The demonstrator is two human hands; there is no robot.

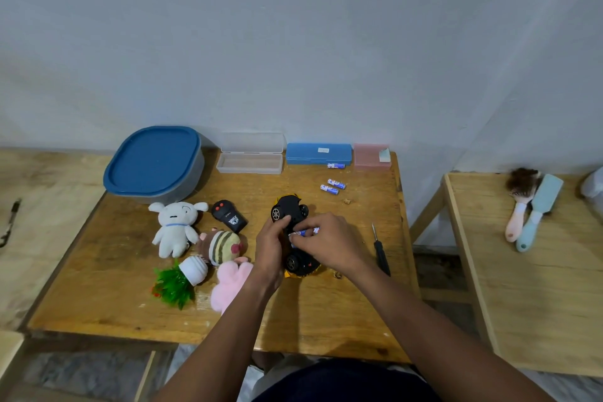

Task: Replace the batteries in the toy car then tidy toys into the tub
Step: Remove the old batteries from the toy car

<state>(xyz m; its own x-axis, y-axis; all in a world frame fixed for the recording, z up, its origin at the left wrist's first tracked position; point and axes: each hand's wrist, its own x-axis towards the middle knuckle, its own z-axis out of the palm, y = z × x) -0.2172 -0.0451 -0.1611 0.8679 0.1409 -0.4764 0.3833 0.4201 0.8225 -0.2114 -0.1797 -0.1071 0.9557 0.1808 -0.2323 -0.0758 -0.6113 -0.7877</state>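
The yellow-and-black toy car (291, 209) lies upside down at the middle of the wooden table (293, 313). My left hand (270, 250) grips its left side. My right hand (329, 243) pinches a blue-and-white battery (301, 233) at the car's underside. Three more batteries (336, 184) lie loose behind the car. A grey tub with a blue lid (153, 162) stands shut at the back left. A white plush (174, 227), a striped plush (222, 246), a pink plush (230, 284), a small fake plant (182, 279) and a black remote (228, 215) lie left of the car.
A black screwdriver (380, 250) lies right of my hands. Along the wall stand an open clear case (250, 157), a blue case (319, 153) and a pink box (372, 157). A second table (522, 303) on the right carries two brushes (528, 206).
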